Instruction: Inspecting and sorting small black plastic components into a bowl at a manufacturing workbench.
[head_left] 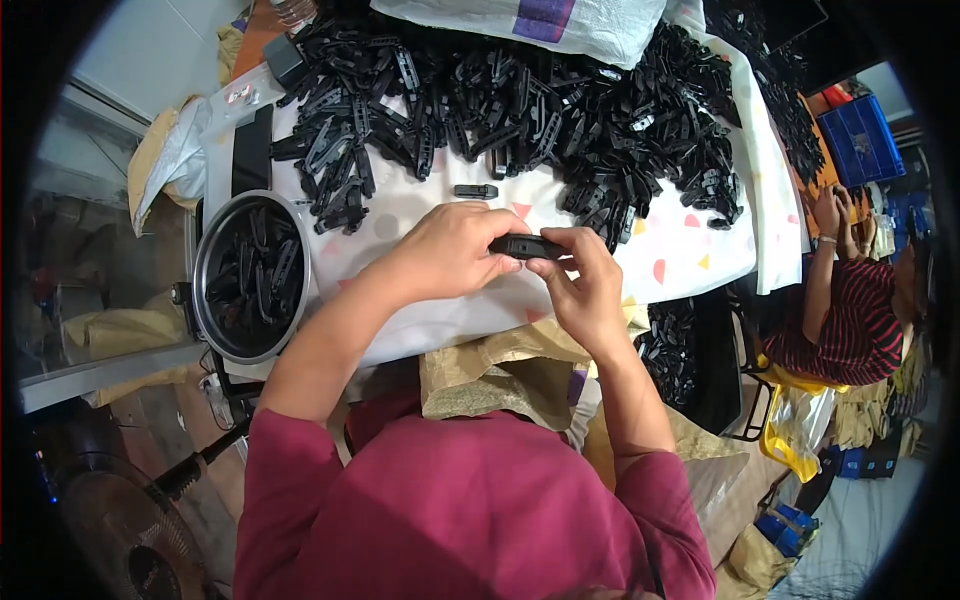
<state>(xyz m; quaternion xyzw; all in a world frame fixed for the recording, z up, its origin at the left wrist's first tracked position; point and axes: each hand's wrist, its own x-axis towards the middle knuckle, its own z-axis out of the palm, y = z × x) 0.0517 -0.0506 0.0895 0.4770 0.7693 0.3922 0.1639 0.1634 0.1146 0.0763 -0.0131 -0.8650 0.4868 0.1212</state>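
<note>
Both of my hands hold one small black plastic part (527, 246) above a white cloth with coloured shapes (420, 205). My left hand (450, 250) grips its left end and my right hand (585, 285) pinches its right end. A single black part (476, 190) lies loose on the cloth just beyond my hands. A large heap of similar black plastic parts (520, 110) covers the far side of the table.
A round metal bowl (205, 300) with several black parts stands at the left. A white sack (540, 20) lies at the back. A box of black parts (672, 350) sits lower right. Another person in a striped shirt (850, 310) works at the right, near a blue crate (860, 140).
</note>
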